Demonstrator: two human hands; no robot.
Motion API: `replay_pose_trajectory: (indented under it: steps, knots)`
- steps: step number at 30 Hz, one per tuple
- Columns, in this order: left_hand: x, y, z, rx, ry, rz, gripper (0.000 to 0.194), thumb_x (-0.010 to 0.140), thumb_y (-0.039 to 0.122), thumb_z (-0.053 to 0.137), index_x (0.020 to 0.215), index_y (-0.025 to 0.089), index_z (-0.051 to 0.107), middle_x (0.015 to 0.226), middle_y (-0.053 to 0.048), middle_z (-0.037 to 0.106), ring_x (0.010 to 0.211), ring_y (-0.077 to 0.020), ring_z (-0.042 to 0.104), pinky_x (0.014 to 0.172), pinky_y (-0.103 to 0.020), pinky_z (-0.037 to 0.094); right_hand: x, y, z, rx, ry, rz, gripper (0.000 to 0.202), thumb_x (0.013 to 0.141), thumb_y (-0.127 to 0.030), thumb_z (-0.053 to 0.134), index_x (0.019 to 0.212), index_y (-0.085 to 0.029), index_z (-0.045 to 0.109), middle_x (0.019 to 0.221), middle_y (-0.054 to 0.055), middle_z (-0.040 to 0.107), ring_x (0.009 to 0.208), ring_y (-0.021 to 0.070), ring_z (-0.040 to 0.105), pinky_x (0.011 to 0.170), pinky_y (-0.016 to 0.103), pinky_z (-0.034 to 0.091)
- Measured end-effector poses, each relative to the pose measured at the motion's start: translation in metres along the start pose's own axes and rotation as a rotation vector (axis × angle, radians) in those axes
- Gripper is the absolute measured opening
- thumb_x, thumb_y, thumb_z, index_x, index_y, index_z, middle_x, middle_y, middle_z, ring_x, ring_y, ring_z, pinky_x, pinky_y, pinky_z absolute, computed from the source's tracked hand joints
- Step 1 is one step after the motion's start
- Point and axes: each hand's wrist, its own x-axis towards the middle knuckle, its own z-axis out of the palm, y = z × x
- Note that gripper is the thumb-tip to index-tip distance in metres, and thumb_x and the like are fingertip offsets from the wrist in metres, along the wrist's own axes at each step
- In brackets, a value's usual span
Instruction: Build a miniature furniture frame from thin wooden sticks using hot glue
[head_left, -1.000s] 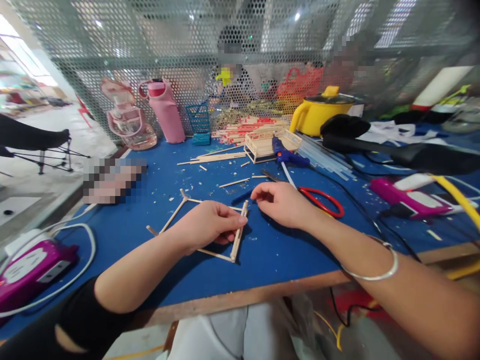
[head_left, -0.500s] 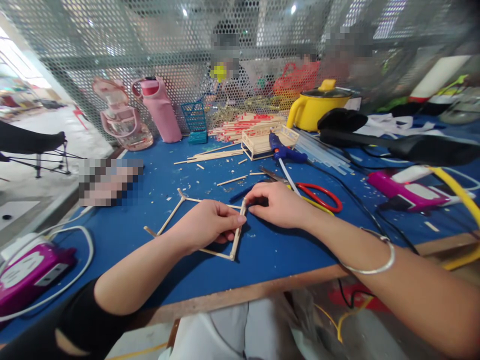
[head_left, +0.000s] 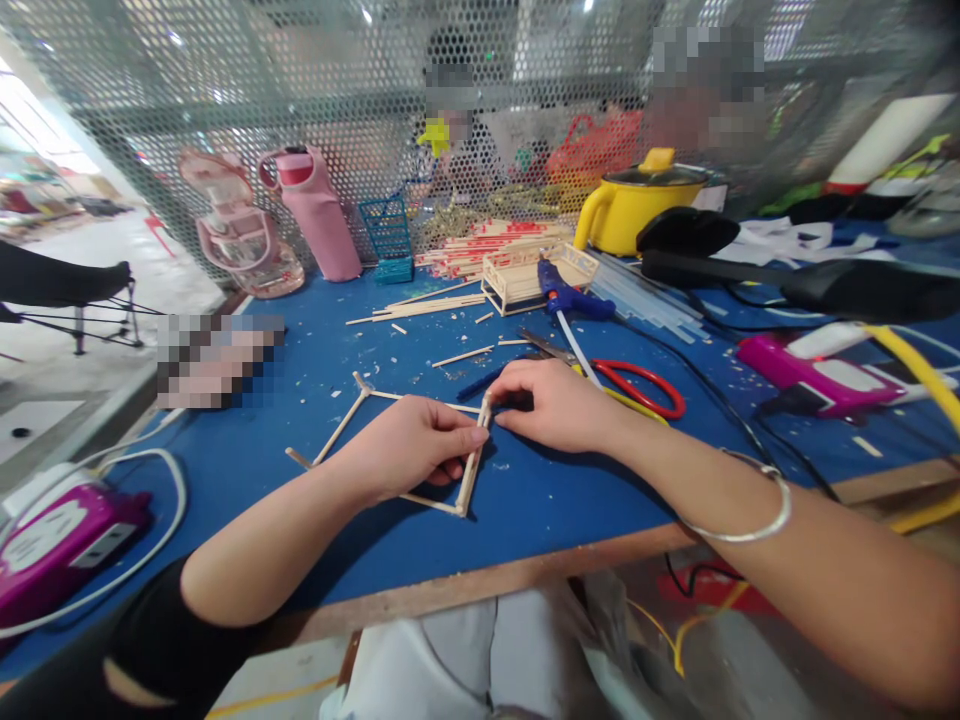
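A frame of thin wooden sticks [head_left: 341, 428] lies on the blue tabletop, with short stick ends jutting up at its left corners. My left hand [head_left: 420, 445] is closed, thumb and fingers pinching the stick on the frame's right side. At that side's far corner, the curled fingers of my right hand [head_left: 544, 405] are closed around the stick end; the exact contact is partly hidden. Just beyond my right hand lie scissors [head_left: 641, 388] with red and yellow handles. A blue glue gun [head_left: 570, 295] with a pale glue stick rests behind them.
Behind are a small stick-built tray [head_left: 517, 285], loose sticks [head_left: 431, 308], clear glue sticks [head_left: 660, 305] and a yellow pot [head_left: 637, 210]. Pink bottles [head_left: 322, 215] stand at back left. Purple power strips [head_left: 71, 535] and cords lie at both sides. A perforated metal screen [head_left: 300, 90] closes the back.
Both hands keep their hold on the frame's right side. The view has shifted slightly, and the frame's near right corner sits a touch further left.
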Motion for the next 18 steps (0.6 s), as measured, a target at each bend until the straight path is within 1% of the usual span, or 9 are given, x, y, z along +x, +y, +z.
replay_pose_trajectory:
  steps: [3,6,9,10,12,14,15,16,18]
  knots:
    - [0.000,-0.001,0.000,0.006,0.000,0.003,0.038,0.071,0.052,0.067,0.071,0.014,0.065,0.055,0.004,0.052,0.052,-0.0056,0.048,0.050,-0.016,0.041,-0.001,0.001,0.001,0.019,0.002,0.018,0.026,0.068,-0.012,0.060,0.091,-0.018,0.070,0.086,0.002,0.068,0.077,0.0145,0.060,0.071,0.025,0.044]
    - [0.003,-0.001,0.000,-0.020,-0.012,0.016,0.042,0.069,0.055,0.067,0.074,0.014,0.067,0.058,0.003,0.055,0.053,-0.0064,0.050,0.051,-0.017,0.044,-0.003,0.002,0.002,0.066,0.005,0.038,0.047,0.063,-0.005,0.054,0.107,-0.018,0.063,0.085,0.000,0.065,0.074,0.0127,0.057,0.068,0.023,0.043]
    - [0.003,0.000,-0.004,-0.058,-0.018,0.019,0.043,0.075,0.055,0.061,0.078,0.013,0.069,0.063,0.000,0.060,0.055,-0.0078,0.054,0.055,-0.019,0.047,-0.005,0.004,0.002,0.126,0.050,0.027,0.060,0.059,-0.002,0.050,0.117,-0.017,0.054,0.091,0.001,0.062,0.070,0.0112,0.053,0.064,0.022,0.042]
    - [-0.001,0.000,-0.006,-0.053,0.012,0.024,0.043,0.077,0.055,0.059,0.080,0.013,0.069,0.066,-0.002,0.063,0.056,-0.0087,0.055,0.055,-0.021,0.048,-0.005,0.005,0.001,0.149,0.086,0.013,0.061,0.059,-0.001,0.049,0.118,-0.017,0.052,0.094,0.002,0.061,0.072,0.0113,0.053,0.064,0.022,0.042]
    - [-0.015,-0.003,-0.008,0.039,0.167,0.073,0.043,0.082,0.054,0.052,0.092,0.016,0.069,0.076,-0.004,0.067,0.061,-0.0116,0.059,0.056,-0.023,0.049,-0.005,0.008,0.001,0.202,0.180,-0.016,0.061,0.059,-0.001,0.046,0.118,-0.017,0.050,0.100,0.004,0.059,0.076,0.0122,0.053,0.065,0.022,0.043]
    - [-0.038,-0.012,-0.005,0.250,0.402,0.180,0.043,0.085,0.054,0.047,0.107,0.022,0.067,0.087,-0.004,0.069,0.070,-0.0151,0.061,0.060,-0.026,0.050,-0.004,0.012,0.000,0.259,0.262,-0.028,0.058,0.060,0.000,0.044,0.115,-0.018,0.050,0.100,0.005,0.059,0.078,0.0129,0.053,0.067,0.024,0.044]
    - [-0.051,-0.018,0.000,0.389,0.480,0.231,0.041,0.085,0.053,0.049,0.109,0.025,0.066,0.091,-0.004,0.069,0.077,-0.0170,0.062,0.067,-0.028,0.050,-0.002,0.014,0.000,0.280,0.272,-0.021,0.055,0.060,0.000,0.042,0.112,-0.018,0.050,0.097,0.004,0.060,0.077,0.0130,0.054,0.068,0.025,0.044]
    - [-0.062,-0.025,0.007,0.497,0.524,0.262,0.040,0.083,0.053,0.052,0.109,0.026,0.067,0.096,-0.004,0.068,0.082,-0.0186,0.062,0.072,-0.031,0.050,-0.001,0.016,0.001,0.293,0.251,-0.012,0.053,0.060,0.000,0.041,0.109,-0.018,0.051,0.092,0.003,0.061,0.075,0.0131,0.055,0.069,0.026,0.045]
    - [-0.079,-0.040,0.024,0.643,0.551,0.264,0.045,0.078,0.055,0.059,0.112,0.026,0.065,0.102,-0.006,0.064,0.086,-0.0212,0.062,0.073,-0.034,0.050,0.001,0.019,0.003,0.292,0.147,-0.005,0.051,0.059,0.001,0.041,0.105,-0.018,0.053,0.084,0.001,0.064,0.072,0.0135,0.057,0.071,0.027,0.046]
